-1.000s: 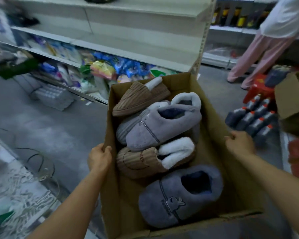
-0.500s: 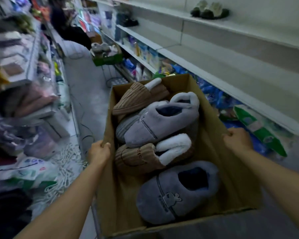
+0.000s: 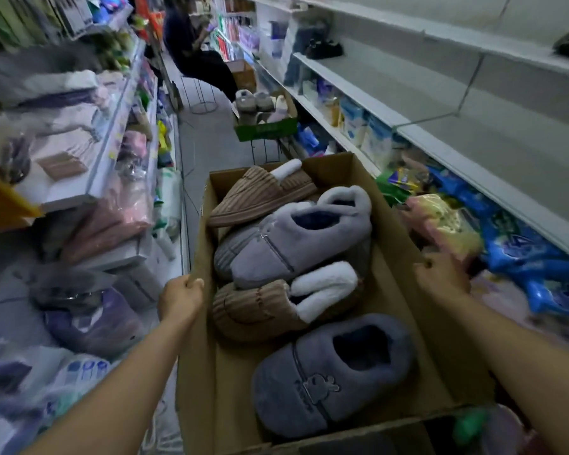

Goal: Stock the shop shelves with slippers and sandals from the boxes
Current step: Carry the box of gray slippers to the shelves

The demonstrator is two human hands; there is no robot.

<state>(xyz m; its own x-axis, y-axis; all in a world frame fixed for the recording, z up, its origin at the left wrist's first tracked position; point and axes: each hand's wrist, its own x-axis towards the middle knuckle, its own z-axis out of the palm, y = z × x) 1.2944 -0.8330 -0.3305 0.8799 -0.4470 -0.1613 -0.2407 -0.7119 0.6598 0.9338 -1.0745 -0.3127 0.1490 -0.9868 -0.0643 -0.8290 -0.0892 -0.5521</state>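
I carry an open cardboard box (image 3: pixel 395 224) in front of me. My left hand (image 3: pixel 179 295) grips its left wall and my right hand (image 3: pixel 440 274) grips its right wall. Inside lie several plush slippers: a brown corduroy one (image 3: pixel 260 192) at the far end, a light grey one (image 3: pixel 296 244) behind it, another brown one with white lining (image 3: pixel 276 307), and a dark grey one (image 3: pixel 329 372) nearest me. White shop shelves (image 3: pixel 447 93) run along the right, mostly bare, with a dark pair of shoes (image 3: pixel 322 47) on one.
A green box of slippers (image 3: pixel 265 114) sits on a wire stand ahead in the aisle. A person in dark clothes (image 3: pixel 194 50) sits on a stool farther back. Packed goods fill the left shelves (image 3: pixel 89 152) and the low right shelf (image 3: pixel 473 208).
The view has swung left, from facing the shelf side to looking down the aisle. Both hands kept their hold on the box, and the slippers inside have not shifted.
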